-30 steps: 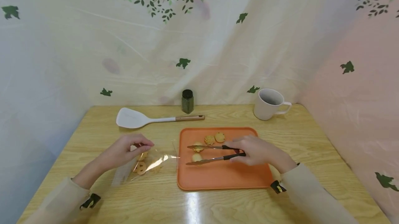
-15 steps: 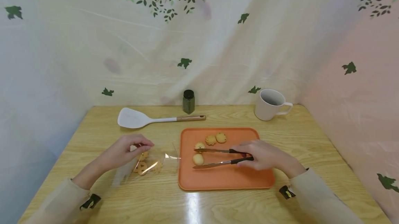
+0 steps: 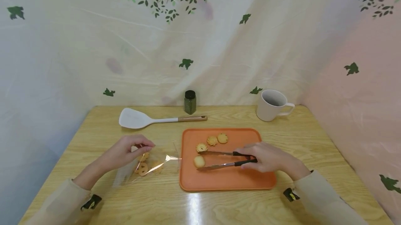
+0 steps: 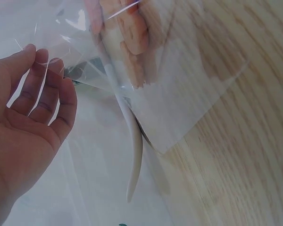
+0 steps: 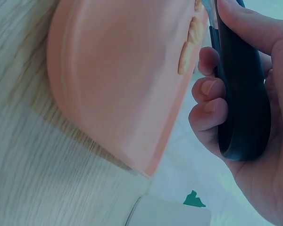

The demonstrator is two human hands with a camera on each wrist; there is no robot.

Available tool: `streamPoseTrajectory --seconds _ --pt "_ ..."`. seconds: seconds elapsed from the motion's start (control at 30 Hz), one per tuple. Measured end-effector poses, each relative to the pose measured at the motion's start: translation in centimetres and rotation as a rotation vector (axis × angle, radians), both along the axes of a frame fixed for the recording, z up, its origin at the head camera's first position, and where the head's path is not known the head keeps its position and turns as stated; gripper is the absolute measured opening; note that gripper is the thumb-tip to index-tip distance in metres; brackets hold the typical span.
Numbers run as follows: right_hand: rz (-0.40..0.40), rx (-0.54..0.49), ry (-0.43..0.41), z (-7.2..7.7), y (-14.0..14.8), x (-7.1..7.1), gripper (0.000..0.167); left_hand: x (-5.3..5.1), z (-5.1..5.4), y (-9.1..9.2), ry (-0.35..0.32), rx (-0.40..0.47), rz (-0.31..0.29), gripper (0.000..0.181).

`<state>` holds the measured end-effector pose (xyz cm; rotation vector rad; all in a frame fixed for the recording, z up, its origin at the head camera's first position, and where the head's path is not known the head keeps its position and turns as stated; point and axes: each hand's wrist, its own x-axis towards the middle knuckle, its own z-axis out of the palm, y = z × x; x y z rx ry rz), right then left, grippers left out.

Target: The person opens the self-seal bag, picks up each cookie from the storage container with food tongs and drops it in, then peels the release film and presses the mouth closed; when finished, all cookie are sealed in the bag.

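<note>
Thumb and fingertips of the left hand (image 3: 126, 152) pinch the edge of a clear bag (image 3: 169, 167), seen also in the left wrist view, where the hand (image 4: 30, 108) grips the film (image 4: 179, 117). Several cookies (image 3: 142, 168) lie inside the bag. The right hand (image 3: 266, 157) holds tongs (image 3: 219, 165) by their black handles, arms spread, over an orange tray (image 3: 238, 179). A round plain cookie (image 3: 198, 161) lies between the tong tips; a ring-shaped cookie (image 3: 201, 147) is just beyond the upper tip. Two more cookies (image 3: 212, 141) touch farther back on the tray.
A white spatula (image 3: 134, 118) with a wooden handle lies behind the bag. A dark-capped jar (image 3: 190, 102) stands at the table's back edge, and a white mug (image 3: 272, 106) at the back right. Patterned cloth hangs behind the table.
The right hand and tongs have moved right and slightly toward the near side, so the tips no longer cover the plain cookie. The left hand keeps its place on the bag.
</note>
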<state>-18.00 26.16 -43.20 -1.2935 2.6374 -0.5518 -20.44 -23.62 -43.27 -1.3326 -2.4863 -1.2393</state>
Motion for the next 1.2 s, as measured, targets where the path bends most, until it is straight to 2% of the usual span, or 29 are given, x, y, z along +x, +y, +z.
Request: streamPoseTrajectory --seconds 0.27,0.53,0.73,1.2 --pt "0.027 -0.042 0.026 -0.33 0.09 -0.21 0.046 0.0 -0.01 -0.01 -0.027 -0.02 0.025 0.02" --pt "0.006 -0.03 0.02 -0.52 0.39 -0.21 0.048 0.14 0.06 0.05 -0.054 -0.027 0.03 0.018" --pt "0.0 -0.038 -0.006 -0.53 0.41 -0.24 0.048 0.11 0.17 0.04 -0.044 -0.028 0.035 0.021" --pt "0.013 -0.052 -0.009 -0.77 0.55 -0.24 0.047 -0.01 0.13 0.15 -0.026 -0.034 0.038 0.021"
